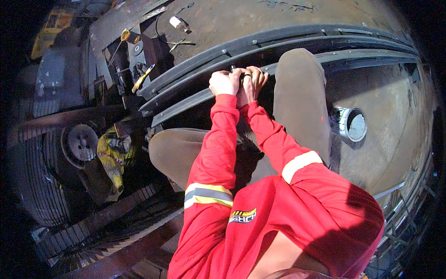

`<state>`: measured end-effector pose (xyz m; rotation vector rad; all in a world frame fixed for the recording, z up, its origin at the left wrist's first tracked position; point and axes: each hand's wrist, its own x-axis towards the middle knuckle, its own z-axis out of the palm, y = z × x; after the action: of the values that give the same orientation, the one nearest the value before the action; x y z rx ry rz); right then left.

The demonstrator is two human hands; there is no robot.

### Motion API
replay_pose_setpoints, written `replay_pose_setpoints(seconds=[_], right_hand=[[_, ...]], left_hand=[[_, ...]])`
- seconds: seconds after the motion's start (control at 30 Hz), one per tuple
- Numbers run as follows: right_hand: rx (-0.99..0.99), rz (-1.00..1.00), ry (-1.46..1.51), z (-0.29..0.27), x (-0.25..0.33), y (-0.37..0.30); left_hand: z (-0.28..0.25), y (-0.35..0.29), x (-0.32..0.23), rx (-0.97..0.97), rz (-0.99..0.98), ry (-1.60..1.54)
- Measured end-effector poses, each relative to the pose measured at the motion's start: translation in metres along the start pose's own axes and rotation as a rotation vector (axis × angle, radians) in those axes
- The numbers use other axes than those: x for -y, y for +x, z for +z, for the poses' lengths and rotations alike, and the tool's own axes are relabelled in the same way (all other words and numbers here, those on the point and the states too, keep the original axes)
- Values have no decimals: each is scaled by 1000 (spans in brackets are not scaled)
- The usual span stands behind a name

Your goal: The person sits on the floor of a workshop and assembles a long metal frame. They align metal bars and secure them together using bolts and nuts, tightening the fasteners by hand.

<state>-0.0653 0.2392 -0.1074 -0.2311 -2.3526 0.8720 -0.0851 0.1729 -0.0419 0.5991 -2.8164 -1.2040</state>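
My left hand [224,83] and my right hand [251,84] are side by side at the nearest of several long, dark curved metal rails [188,103]. The fingers of both hands are curled and closed, fingertips meeting at the rail's upper edge. A small dark piece [233,68] pokes up between them; the fingers cover the rest, so its kind does not show. Bolt heads stud the rails, one bolt [224,51] standing on the farther rail [209,63] just beyond my left hand.
My bent knees flank the work. On the right sits a white bucket [357,124]. Far left are a yellow-handled brush [143,78], an amber-coloured cup [129,36] and a white-and-brown bottle [180,24]. Lower left lies a soiled yellow cloth [110,156] beside a round metal disc [82,142].
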Motion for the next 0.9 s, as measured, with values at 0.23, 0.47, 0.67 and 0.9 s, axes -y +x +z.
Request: replay_pose_setpoints(seconds=[0.23,0.47,0.67,0.9], right_hand=[[-3,147,80,16,-20,-5],[-97,20,1,5,5,-4],[-69,-2,-104,11,-1,-7],[-31,121,168,14,-4,-14]], left_hand=[[2,1,-12,-57,-92,-60],[-5,-8,-4,-80,57,216],[10,-10,-4,-89,110,426],[1,9,-4,5,-71,253]])
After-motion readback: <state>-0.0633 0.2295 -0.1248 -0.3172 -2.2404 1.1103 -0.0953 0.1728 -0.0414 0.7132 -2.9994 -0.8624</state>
